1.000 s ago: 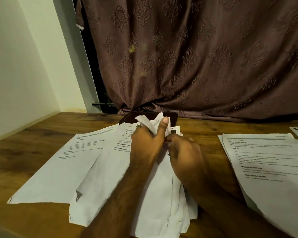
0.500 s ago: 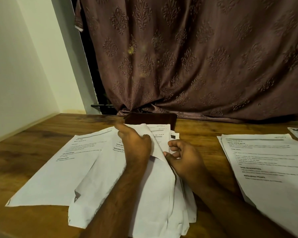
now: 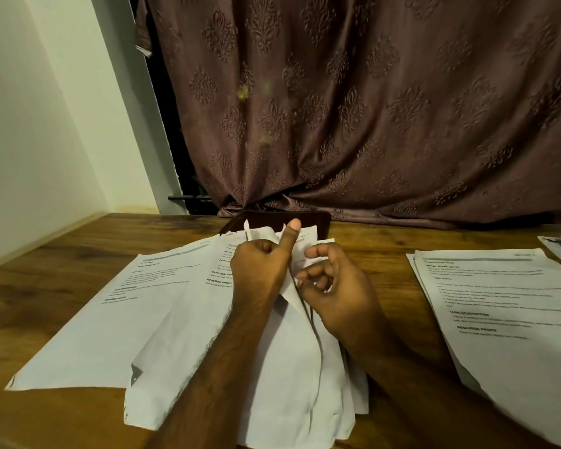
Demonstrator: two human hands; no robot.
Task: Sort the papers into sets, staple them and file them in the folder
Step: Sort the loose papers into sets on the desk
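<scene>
While the left hand (image 3: 263,270) grips folded papers (image 3: 292,306), the right hand (image 3: 334,286) hovers loosely curled.

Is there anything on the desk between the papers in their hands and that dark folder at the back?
Nothing visible. The left hand grips the middle pile of papers, whose top edge overlaps the dark folder. The right hand hovers beside it, fingers loosely curled.
</scene>
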